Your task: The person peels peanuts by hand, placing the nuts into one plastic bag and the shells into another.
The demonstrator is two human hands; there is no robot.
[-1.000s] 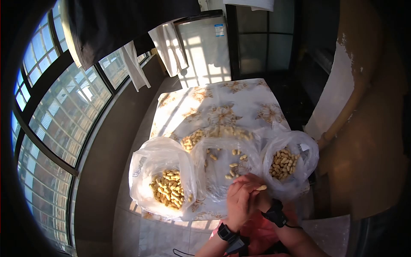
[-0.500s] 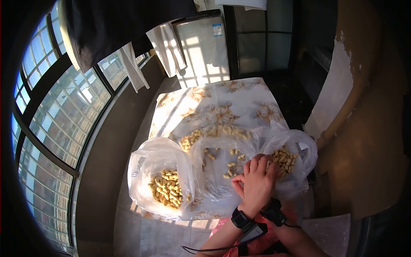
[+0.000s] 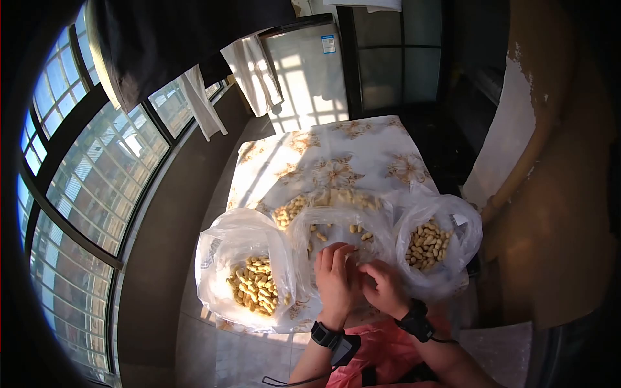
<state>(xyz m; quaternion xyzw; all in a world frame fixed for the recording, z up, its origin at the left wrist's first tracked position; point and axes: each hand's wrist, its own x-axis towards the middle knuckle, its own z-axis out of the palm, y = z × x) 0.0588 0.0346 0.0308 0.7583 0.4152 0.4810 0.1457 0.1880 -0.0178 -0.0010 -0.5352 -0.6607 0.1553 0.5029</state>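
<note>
My left hand (image 3: 336, 279) lies palm down, fingers together, inside the middle clear plastic bag (image 3: 323, 223), over a few loose peanuts (image 3: 357, 231). My right hand (image 3: 385, 288) is beside it with curled fingers; whether it pinches anything is hidden. A left bag (image 3: 220, 239) holds a heap of peanuts in their shells (image 3: 254, 284). A right bag (image 3: 464, 226) holds more peanuts (image 3: 427, 244). A further pile of peanuts (image 3: 291, 208) sits behind the middle bag. Both wrists wear black bands.
The bags rest on a table with a floral cloth (image 3: 336, 161). Large windows (image 3: 90, 174) run along the left; cloths (image 3: 259, 64) hang above. A pale cabinet (image 3: 310, 71) stands behind the table. A wall with peeling paint (image 3: 511, 123) is on the right.
My left hand has moved left from the rim of the right bag into the middle bag. My right hand has come out from under it and now shows beside it.
</note>
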